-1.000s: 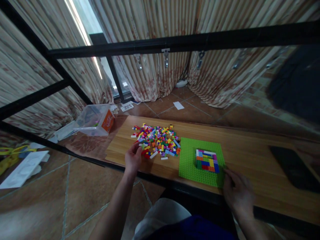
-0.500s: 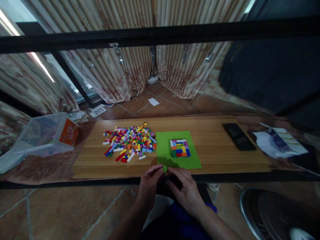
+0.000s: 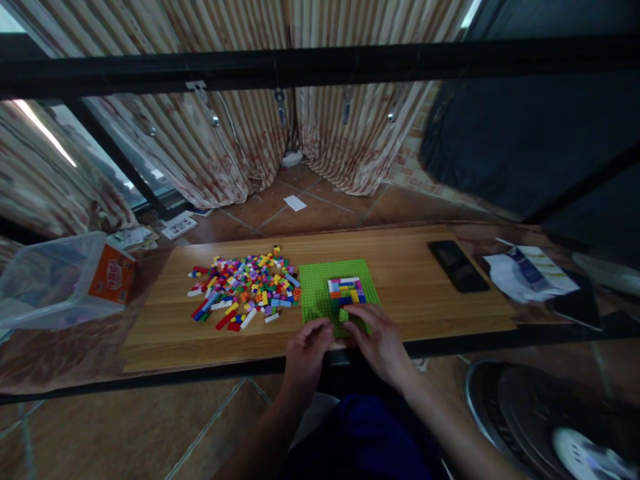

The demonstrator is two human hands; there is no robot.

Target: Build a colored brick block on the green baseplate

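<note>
We saw a green baseplate [image 3: 320,293] lying flat on the wooden tabletop [image 3: 410,280], near its front edge, with a small rectangular block of multicoloured bricks [image 3: 346,291] already pressed onto its right-hand half. The assembled patch [image 3: 346,291] covered only a minor part of the plate; most of the studded green surface was bare. Just left of the plate, touching its edge, lay a loose heap of bricks [image 3: 243,288] in many colours, evidently unused. The right hand [image 3: 381,337] rested over the front of the plate, its fingertips [image 3: 350,311] pinched on a small green brick [image 3: 343,315] at the near edge of the built block. The left hand [image 3: 307,347] sat at the plate's front left corner, fingers curled against the edge; we could not tell whether it gripped anything. We judged the work to be at an early stage: a first small area laid, a large heap left. A dark phone [image 3: 457,265], papers [image 3: 530,270] and a clear plastic tub [image 3: 60,280] lay well apart from the plate.
</note>
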